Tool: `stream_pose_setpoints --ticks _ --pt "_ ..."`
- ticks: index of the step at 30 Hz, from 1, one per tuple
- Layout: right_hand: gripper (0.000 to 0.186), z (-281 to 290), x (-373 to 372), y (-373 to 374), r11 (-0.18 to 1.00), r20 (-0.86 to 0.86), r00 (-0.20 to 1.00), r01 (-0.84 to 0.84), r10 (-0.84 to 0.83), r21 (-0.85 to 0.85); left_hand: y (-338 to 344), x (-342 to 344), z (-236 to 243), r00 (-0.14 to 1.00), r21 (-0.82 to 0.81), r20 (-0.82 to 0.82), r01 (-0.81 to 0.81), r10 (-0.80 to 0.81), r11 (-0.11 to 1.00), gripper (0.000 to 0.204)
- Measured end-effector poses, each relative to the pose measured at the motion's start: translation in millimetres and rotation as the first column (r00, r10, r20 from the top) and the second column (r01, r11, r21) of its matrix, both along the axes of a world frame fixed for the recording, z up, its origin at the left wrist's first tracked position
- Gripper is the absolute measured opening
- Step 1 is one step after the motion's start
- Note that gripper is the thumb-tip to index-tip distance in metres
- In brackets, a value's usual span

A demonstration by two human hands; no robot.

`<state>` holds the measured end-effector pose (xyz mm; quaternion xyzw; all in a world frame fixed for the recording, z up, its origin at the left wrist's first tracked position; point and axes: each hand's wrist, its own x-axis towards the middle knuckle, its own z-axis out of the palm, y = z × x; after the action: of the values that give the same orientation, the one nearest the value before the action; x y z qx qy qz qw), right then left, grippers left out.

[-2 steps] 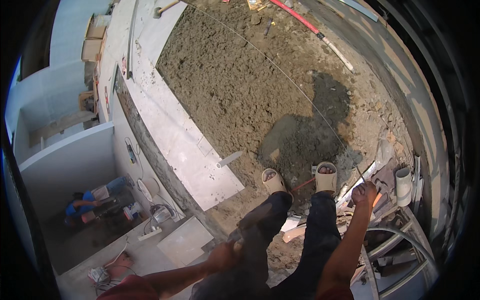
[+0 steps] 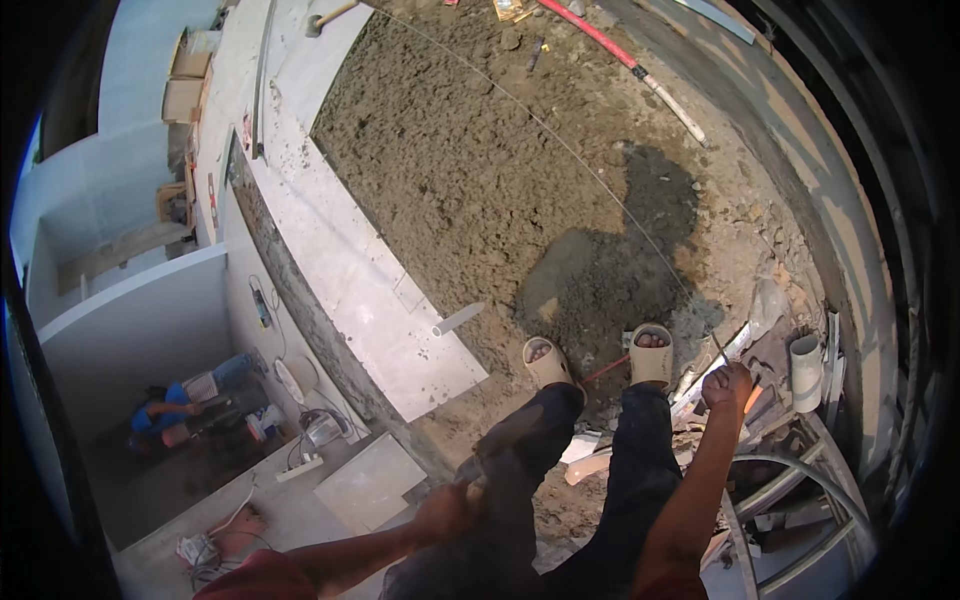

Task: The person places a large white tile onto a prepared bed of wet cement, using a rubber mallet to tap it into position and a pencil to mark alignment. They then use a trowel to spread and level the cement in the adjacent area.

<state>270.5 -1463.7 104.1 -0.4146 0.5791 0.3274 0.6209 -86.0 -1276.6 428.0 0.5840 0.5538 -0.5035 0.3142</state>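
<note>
A thin pale string line (image 2: 610, 192) runs taut over the rough mortar bed (image 2: 440, 170) to my right hand (image 2: 727, 386). That hand is closed on its near end, where a short dark piece sticks out above the fingers. My left hand (image 2: 448, 512) is closed low in front of my dark trousers. A blurred, pale-ended thing shows at its fingers, too unclear to name. My feet, in beige sandals (image 2: 546, 360), stand at the near edge of the mortar, beside a darker wet patch (image 2: 600, 285).
Large pale tiles (image 2: 370, 280) border the mortar on the left, with a short white pipe (image 2: 458, 320) at their edge. A mallet (image 2: 316, 24) lies far left; a red-and-white pole (image 2: 625, 62) lies at the far side. Rubble and a pipe piece (image 2: 806, 372) are right. Another person (image 2: 185, 402) works lower left.
</note>
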Motion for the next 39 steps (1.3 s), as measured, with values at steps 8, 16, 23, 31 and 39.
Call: stream_pose_setpoints --ticks 8,16,23,31,39 --pt "0.017 -1 11 10 0.992 -0.049 0.995 -0.094 0.090 -0.080 17 11 -7 1.000 0.024 0.001 -0.012 0.012 1.000 0.050" --pt "0.018 -36 11 -15 0.993 0.001 0.996 -0.092 0.092 -0.076 23 13 -7 0.998 0.047 0.064 -0.001 -0.002 0.999 0.044" --pt "0.022 -17 -11 -4 0.994 0.030 0.995 -0.094 0.096 -0.047 16 18 0 0.992 -0.151 -0.098 0.060 -0.076 0.987 0.045" --pt "0.030 4 -16 14 0.996 0.007 0.998 -0.055 0.056 -0.066 8 13 -4 0.996 -0.071 -0.084 -0.017 0.011 0.997 0.048" --pt "0.060 66 -57 37 0.931 -0.106 0.934 -0.318 0.340 0.181 4 18 -10 0.998 -0.057 0.066 -0.013 0.017 0.998 0.052"
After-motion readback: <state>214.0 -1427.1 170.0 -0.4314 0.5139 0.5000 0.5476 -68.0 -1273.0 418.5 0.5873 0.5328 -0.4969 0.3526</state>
